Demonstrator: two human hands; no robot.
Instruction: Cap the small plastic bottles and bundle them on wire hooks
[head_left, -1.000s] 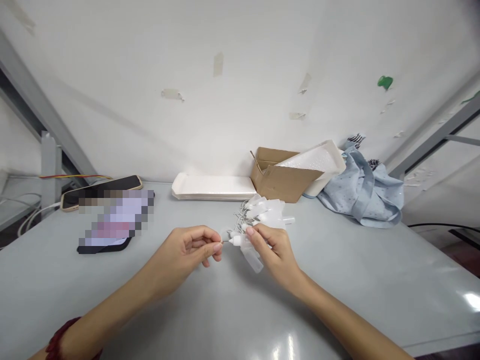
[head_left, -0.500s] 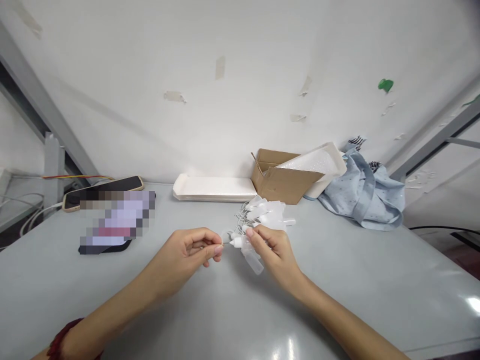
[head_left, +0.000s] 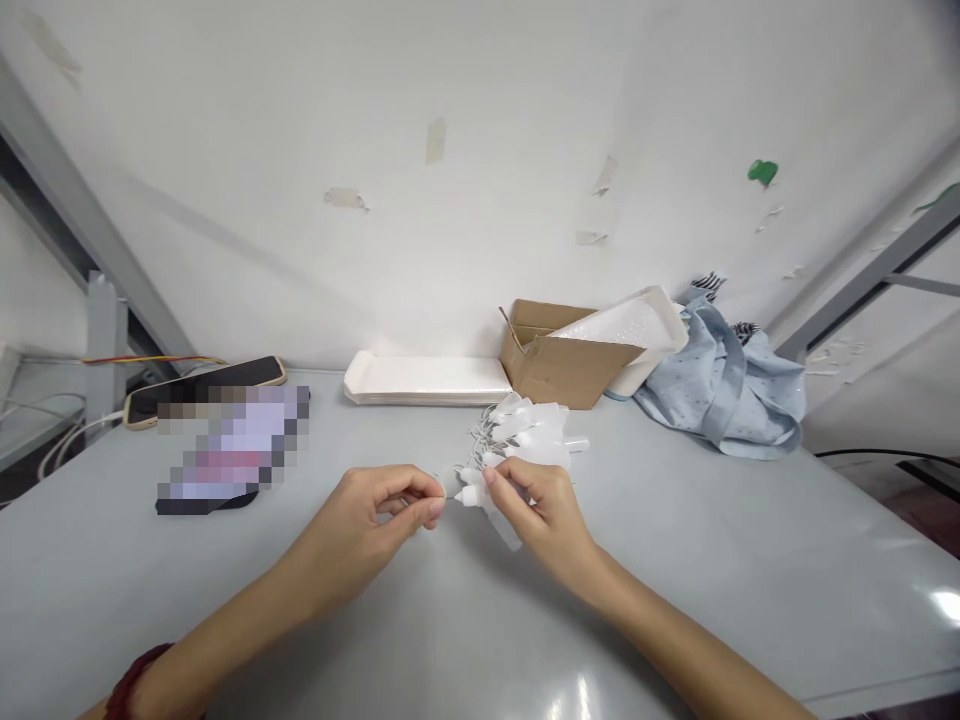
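Grey tabletop [head_left: 390,640], white wall [head_left: 487,260] (tape scraps [head_left: 436,141]); left hand [head_left: 394,510] pinches a strand [head_left: 450,498], right hand [head_left: 541,502] grips a bottle [head_left: 471,496].

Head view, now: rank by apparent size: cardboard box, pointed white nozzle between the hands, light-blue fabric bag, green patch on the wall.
1. Light-blue fabric bag
2. Cardboard box
3. Pointed white nozzle and green patch: look alike, not ranked

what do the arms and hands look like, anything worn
The left hand and right hand are both ungloved, with no rings showing. A dark red band goes around the left forearm. The right forearm shows nothing worn, and no sleeve shows on either.
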